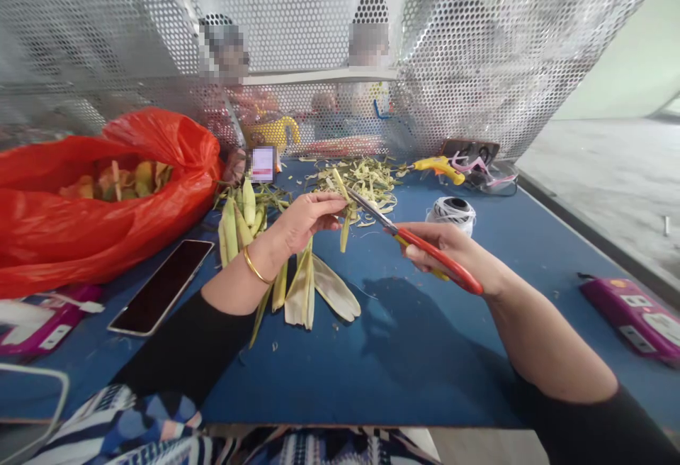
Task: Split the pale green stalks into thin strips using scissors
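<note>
Pale yellow-green leaf strip (345, 230) hangs above the blue table top (425, 351), pinched near its upper end between the thumb and fingertips of my left hand (305, 220). My right hand (451, 249) is closed around the red-orange handles of the steel scissors (414, 242), whose blades reach up and left to meet the leaf strip just beyond my fingertips. I cannot tell how far the blades are parted.

To cut cleanly, I judge I should keep the leaf strip taut and steady and seat it deep in the blades rather than at their tips. My thumb should stay clear of the edge. Snipping along the fibre should avoid fraying.

Broad cream-green leaf pieces (308, 288) lie flat on the table below my left wrist. A heap of thin yellow trimmings (366, 178) sits behind the blades, and a spool of white string (452, 213) stands near the scissors.
</note>
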### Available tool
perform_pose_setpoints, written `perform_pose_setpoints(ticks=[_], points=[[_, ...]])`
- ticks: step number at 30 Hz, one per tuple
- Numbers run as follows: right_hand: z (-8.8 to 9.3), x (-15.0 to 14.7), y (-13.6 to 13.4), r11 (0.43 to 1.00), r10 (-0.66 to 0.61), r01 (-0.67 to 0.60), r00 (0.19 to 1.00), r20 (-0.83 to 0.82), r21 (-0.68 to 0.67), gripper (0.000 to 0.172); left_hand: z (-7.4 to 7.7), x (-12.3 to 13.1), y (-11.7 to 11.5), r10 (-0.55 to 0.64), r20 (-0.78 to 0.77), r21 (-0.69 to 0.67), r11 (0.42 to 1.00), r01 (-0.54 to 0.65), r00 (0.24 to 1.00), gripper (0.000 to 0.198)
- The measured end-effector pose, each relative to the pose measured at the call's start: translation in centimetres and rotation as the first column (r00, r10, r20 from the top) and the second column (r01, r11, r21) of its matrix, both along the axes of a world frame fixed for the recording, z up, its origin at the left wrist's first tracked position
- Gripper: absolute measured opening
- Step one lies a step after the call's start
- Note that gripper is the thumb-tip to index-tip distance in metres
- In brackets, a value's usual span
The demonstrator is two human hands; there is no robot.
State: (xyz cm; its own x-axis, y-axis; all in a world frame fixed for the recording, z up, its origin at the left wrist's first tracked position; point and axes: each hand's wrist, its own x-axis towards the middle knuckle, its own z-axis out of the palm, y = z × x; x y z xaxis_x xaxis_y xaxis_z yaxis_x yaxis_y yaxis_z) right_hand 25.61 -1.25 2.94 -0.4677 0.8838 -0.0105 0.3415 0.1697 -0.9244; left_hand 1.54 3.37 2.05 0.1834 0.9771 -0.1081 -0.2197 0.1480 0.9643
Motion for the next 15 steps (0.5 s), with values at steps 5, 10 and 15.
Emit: perform_pose_setpoints(ticks=[5,10,15], points=[[0.36,0.17,-0.11,0.993,0.067,-0.068,0.998,-0.016,-0.095,0.053,-0.13,0.19,-0.09,-0.054,-0.069,0.015,0.998,0.055,0.996,0.010],[0.66,-0.03,-0.18,0.992,0.037,-0.037,0.999,-0.001,-0.122,0.057,-0.16,0.09,-0.14,-0.107,-0.155,0.045,0.992,0.115,0.982,0.007],[0.45,-0.18,-0.02,0.989,0.029,-0.027,1.000,0.012,-0.143,0.056,-0.36,-0.06,-0.02,-0.126,-0.196,0.051,0.989,0.139,0.972,0.009]])
